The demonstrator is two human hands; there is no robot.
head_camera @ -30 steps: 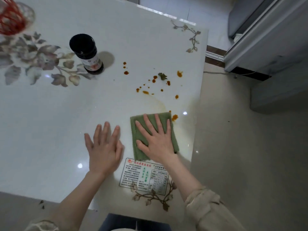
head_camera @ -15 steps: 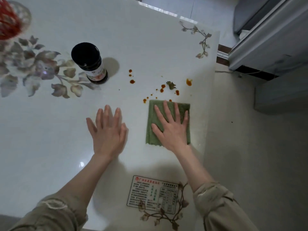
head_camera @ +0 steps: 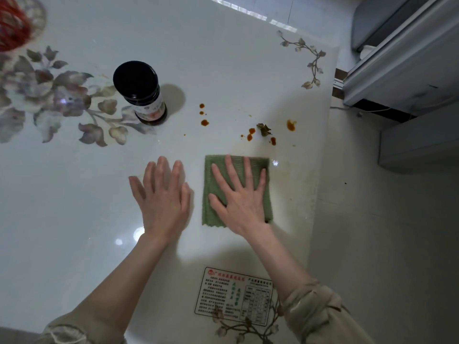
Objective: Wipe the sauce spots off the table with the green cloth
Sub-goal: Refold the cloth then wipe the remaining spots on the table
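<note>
At the near edge of the bench (head_camera: 74, 194), toward its right corner, a printed label (head_camera: 233, 296) sits on the glossy top.

Just beyond it the right hand (head_camera: 239, 202) lies flat on the green cloth (head_camera: 209, 216). Its fingers are straight and spread, so the grip is wide and presses rather than clutches. The cloth lies as a flat square close to the bench's right edge. The left hand (head_camera: 164, 202) rests flat on the bare bench just beside the cloth, its grip also wide and holding nothing.

Around the cloth there is only a faint yellowish film (head_camera: 285, 180), so that patch looks wiped already. Past the cloth's far edge the sauce spots (head_camera: 249, 137) lie untouched:
- a cluster around a small green scrap (head_camera: 263, 129)
- a larger blot (head_camera: 290, 125) nearer the right edge
- three drops (head_camera: 204, 122) near a dark-capped bottle (head_camera: 144, 95)

I judge the job roughly half done, with those spots and the film left.

The bench is pale and reflective, with painted flowers (head_camera: 49, 95) on its left side. A red mesh object (head_camera: 12, 21) is cut off at the far left corner. Beyond the right edge are a pale floor (head_camera: 372, 244) and a grey cabinet (head_camera: 409, 58).
</note>
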